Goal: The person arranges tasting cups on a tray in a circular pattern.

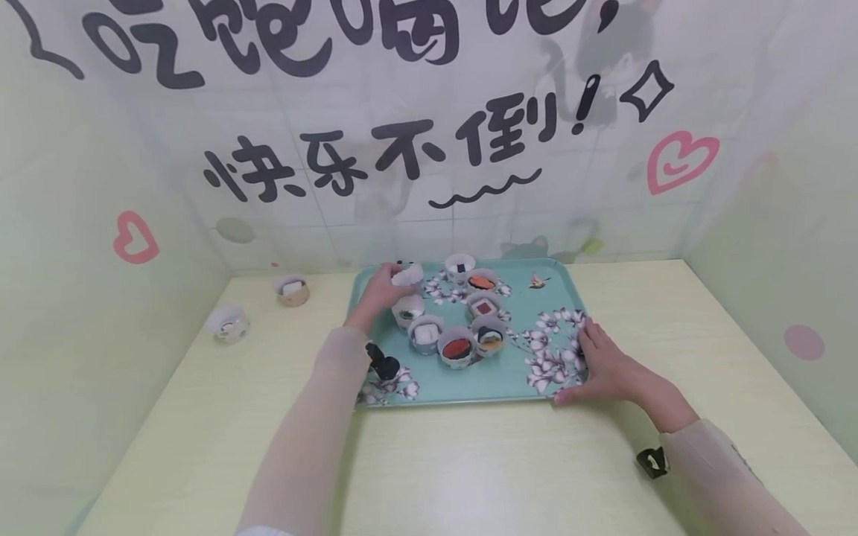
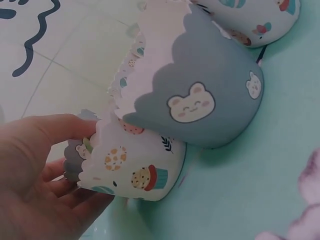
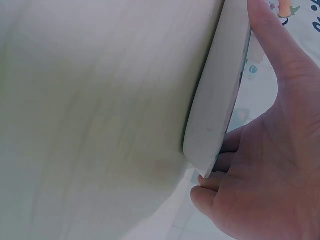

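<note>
On the turquoise tray (image 1: 469, 391) stand several scalloped paper cups with small food pieces inside. At the tray's back left, my left hand (image 1: 378, 294) pinches the rim of a paper cup (image 1: 407, 277). In the left wrist view that grey cup (image 2: 74, 159) shows a bear print, mostly hidden by fingers and by a white cup (image 2: 145, 172) with cupcake prints. Close by is a larger grey-blue bear cup (image 2: 195, 107). My right hand (image 1: 606, 368) holds the tray's front right corner, thumb at the front edge, fingers along the right side. Its fingertips are partly hidden behind the rim (image 3: 220, 100).
Left of the tray, two more paper cups stand on the pale wooden table (image 1: 436, 476): a tan one (image 1: 293, 295) with a white piece and a white one (image 1: 229, 325). A wall (image 1: 375, 216) with lettering rises behind, and side panels flank the table.
</note>
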A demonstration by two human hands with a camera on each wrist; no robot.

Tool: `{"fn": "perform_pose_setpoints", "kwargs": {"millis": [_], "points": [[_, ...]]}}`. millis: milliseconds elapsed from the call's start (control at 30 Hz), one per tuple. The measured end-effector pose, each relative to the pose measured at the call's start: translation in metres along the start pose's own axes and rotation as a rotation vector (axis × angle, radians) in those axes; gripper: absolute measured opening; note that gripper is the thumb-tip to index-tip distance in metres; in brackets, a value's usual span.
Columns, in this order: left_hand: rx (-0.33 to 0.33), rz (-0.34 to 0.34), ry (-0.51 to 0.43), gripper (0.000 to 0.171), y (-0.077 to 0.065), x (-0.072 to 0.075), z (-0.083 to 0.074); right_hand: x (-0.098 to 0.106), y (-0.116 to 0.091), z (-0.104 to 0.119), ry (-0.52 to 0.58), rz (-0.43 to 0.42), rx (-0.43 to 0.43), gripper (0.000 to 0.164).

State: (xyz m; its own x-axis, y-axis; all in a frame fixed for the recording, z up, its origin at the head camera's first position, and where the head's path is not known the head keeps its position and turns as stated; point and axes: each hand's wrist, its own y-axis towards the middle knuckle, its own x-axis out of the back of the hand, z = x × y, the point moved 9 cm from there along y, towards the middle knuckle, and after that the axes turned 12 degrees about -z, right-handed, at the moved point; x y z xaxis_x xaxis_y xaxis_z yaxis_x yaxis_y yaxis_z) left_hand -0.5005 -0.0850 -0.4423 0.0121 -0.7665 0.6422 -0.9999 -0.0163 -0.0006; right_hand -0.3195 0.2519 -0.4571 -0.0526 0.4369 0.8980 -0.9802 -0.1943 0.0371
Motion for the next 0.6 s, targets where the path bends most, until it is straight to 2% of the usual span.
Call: {"fn": "perform_pose_setpoints", "kwargs": {"millis": [233,600], "points": [[0.042,0.077,0.038,0.062,-0.0023,-0.0058,0.0054,-0.0004,-0.0002,0.0009,0.003,-0.001,0.004,0.141],[-0.008,0.122,0.074,0.066,-0.0045,-0.0059,0.0035,-0.0006,-0.0010,0.0011,0.005,-0.005,0.000,0.140]]}}
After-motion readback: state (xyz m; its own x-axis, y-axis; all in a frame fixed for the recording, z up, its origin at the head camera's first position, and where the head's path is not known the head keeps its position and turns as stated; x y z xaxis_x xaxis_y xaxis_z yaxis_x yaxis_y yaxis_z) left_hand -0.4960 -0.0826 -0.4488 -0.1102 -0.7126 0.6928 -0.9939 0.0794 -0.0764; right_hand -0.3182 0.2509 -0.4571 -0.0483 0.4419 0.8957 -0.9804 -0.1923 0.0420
